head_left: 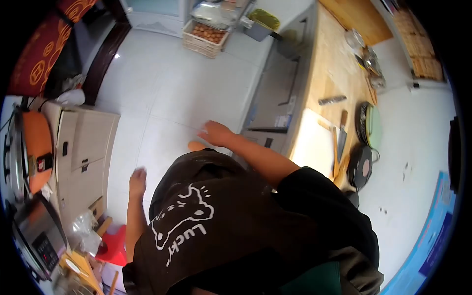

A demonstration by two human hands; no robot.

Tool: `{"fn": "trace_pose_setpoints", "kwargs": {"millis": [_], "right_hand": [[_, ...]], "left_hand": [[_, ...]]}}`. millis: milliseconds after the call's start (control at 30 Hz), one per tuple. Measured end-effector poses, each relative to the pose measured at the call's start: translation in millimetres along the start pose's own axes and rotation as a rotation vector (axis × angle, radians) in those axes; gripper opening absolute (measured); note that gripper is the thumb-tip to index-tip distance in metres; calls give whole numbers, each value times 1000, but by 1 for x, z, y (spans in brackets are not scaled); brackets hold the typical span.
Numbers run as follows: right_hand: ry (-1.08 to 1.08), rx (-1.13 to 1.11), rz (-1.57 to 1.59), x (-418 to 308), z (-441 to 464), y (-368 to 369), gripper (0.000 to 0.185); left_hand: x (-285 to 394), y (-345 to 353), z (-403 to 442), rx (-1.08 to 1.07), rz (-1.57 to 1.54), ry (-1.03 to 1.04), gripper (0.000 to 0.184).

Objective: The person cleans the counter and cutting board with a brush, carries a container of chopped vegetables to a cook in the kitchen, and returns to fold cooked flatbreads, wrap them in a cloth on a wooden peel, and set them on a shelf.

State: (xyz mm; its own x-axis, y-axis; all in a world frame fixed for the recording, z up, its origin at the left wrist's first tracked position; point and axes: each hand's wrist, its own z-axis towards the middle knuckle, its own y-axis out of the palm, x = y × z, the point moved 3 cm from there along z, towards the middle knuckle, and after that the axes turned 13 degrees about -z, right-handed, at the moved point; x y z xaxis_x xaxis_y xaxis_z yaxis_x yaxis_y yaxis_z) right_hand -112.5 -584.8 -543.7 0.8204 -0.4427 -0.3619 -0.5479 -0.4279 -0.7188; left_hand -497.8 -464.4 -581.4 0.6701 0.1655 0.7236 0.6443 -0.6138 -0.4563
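My left hand hangs over the floor at the left of my body, apart from the cabinet. Its fingers are small and smeared, so whether they are closed is unclear. In front of my body, my right hand reaches toward the left above the floor, with loosely stretched fingers and nothing visible in them. A dark brown apron with a white dog drawing and lettering covers my front. To the right of my right arm, a white cutting board lies on the wooden countertop, touched by neither hand.
Near the board are a knife, a wooden rolling pin and a round black appliance. A basket of eggs and a grey bin stand ahead. On the left, a cabinet carries an orange cooker.
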Motion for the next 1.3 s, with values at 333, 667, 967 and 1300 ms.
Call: {"fn": "trace_pose_setpoints", "kwargs": {"millis": [333,667,967,1300], "right_hand": [[-773,380,6,-170,58,-95,24],[-386,-848,1391,-325,8,-47,76],[-1390,12,-183,-451,10,108,42],[-661,-313,-1243,-416,47,221,50]], "left_hand": [[255,12,31,-191,219,439,38],[97,-84,-31,690,118,-1,53],[36,-130,-204,313,-2300,397,71],[-279,-40,-530,1008,-409,-1086,63]]}}
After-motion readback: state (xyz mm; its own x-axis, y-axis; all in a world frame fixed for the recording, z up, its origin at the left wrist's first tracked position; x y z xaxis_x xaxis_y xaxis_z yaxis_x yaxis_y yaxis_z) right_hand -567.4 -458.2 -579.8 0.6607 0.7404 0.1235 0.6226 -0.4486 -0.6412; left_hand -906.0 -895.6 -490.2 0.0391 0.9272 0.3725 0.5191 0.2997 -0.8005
